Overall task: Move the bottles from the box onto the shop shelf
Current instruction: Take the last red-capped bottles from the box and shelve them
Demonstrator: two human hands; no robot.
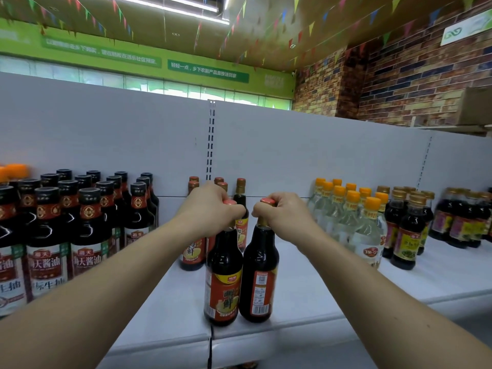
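Left hand (210, 209) curled round neck of left bottle (223, 278), label out. Right bottle (259, 275) touches it, barcode out, neck gripped by right hand (282, 214). Both upright at front edge of shelf (319, 288). Top grip probably for sliding them back to matching row (194, 251). Dark sauce, red caps. Box not visible.

Brick wall (412, 75) meets green wall (80, 30) beneath bunting (311, 27) and strip light (170, 6).

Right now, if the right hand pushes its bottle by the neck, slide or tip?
Probably tips: the bottle is tall, narrow, and the right hand grips it near the cap. Likely heavy: filled dark to the neck. Possibly glass, so fragile.
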